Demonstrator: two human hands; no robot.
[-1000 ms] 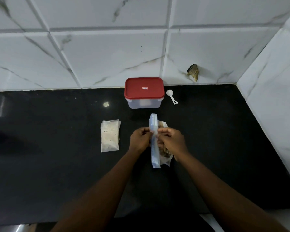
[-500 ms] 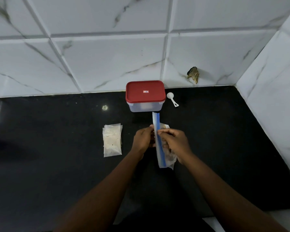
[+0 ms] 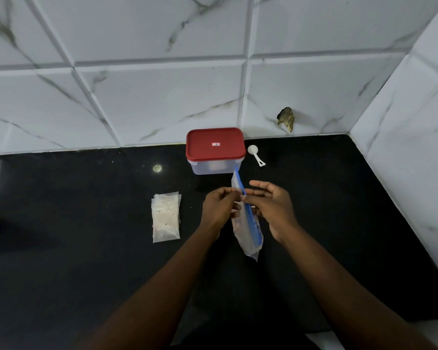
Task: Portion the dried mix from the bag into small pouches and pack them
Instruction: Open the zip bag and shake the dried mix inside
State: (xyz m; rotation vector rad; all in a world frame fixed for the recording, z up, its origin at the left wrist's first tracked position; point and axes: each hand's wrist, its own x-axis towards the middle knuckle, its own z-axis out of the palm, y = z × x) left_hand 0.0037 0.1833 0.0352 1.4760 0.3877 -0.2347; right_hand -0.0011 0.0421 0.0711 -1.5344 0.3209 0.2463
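Item: clear plastic bag (image 3: 248, 231) with a blue zip strip (image 3: 250, 221) along its upper edge. Position: centre of the frame, held between both hands above the countertop, long axis running from upper left to lower right, its far corner overlapping the front of the container behind it. Contents: pale and hard to make out through the plastic.

Left hand (image 3: 219, 208): just left of the bag, fingertips pinched together on the bag's top edge near the strip.

Right hand (image 3: 272, 207): just right of the bag, fingers loosely extended towards the strip. Whether the thumb and a finger actually nip the strip cannot be told.

Pouches (image 3: 166, 218): a small stack of clear, flat pouches lying on the counter left of the left hand, apart from it. They hold a pale, speckled fill.

Container (image 3: 213, 167): translucent rectangular box, above the bag in the frame, closed with a red lid (image 3: 215, 144), standing against the wall.

Scoop (image 3: 255, 153): small and white, lying just right of the container with its bowl towards the wall.

Countertop (image 3: 86, 248): black and glossy.

Tiled wall (image 3: 137, 97): white marble-pattern tiles across the upper frame and down the right side, with a brownish patch (image 3: 286, 120) low on the wall, upper right of the scoop.
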